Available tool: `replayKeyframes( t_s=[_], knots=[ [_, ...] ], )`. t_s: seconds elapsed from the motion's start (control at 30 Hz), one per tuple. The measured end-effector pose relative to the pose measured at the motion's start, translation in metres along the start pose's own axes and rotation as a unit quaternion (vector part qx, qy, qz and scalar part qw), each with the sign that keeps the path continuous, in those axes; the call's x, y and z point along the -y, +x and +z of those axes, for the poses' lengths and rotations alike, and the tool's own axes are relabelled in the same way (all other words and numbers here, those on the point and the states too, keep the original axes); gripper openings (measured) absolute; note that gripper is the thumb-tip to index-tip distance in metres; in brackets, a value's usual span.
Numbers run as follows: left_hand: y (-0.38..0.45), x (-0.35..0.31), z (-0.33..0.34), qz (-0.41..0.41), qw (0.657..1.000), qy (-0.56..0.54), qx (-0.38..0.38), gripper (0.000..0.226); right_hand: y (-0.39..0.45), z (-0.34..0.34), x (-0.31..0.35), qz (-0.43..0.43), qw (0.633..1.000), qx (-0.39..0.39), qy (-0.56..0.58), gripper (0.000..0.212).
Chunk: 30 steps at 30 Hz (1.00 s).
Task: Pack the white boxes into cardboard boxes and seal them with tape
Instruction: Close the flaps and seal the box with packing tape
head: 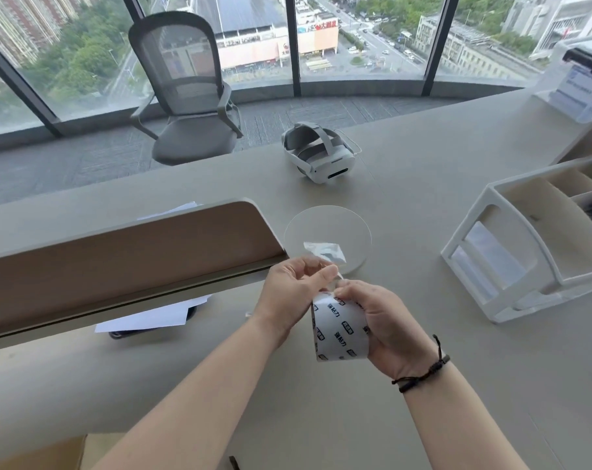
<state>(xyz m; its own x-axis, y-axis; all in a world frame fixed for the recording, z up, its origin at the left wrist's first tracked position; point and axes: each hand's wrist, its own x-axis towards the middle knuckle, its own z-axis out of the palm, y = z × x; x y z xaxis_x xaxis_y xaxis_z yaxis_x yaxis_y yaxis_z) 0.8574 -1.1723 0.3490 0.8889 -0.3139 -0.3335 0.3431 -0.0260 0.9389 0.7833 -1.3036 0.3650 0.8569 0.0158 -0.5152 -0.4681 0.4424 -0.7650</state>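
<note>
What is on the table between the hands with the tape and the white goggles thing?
A round clear disc lies flat on the table between the tape roll and the headset, seen in the head view.

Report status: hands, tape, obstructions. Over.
Right hand grips tape roll. Left hand pinches the peeled tape end. No cardboard box positively identified. Nothing blocking hands.

tape roll (340,329) 1 | headset (321,151) 1 | chair (189,89) 1 | round disc (327,232) 1 | white organizer (525,245) 1
</note>
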Motion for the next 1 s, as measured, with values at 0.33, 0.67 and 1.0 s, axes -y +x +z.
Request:
replayKeyframes(
  t_s=[0.33,0.67,1.0],
  knots=[
    [-0.08,-0.003,-0.076,0.096,0.991,0.059,-0.074,0.014,-0.032,0.081,-0.03,0.018,0.995,0.068,-0.064,0.023],
    [-0.169,0.004,-0.21,0.147,0.968,0.118,-0.163,0.029,-0.072,0.195,-0.084,0.091,0.983,0.135,-0.091,0.01],
    [-0.275,0.022,-0.35,0.095,0.961,-0.081,-0.245,0.005,-0.087,0.33,-0.157,0.122,0.933,0.228,-0.249,0.016]
  ],
)
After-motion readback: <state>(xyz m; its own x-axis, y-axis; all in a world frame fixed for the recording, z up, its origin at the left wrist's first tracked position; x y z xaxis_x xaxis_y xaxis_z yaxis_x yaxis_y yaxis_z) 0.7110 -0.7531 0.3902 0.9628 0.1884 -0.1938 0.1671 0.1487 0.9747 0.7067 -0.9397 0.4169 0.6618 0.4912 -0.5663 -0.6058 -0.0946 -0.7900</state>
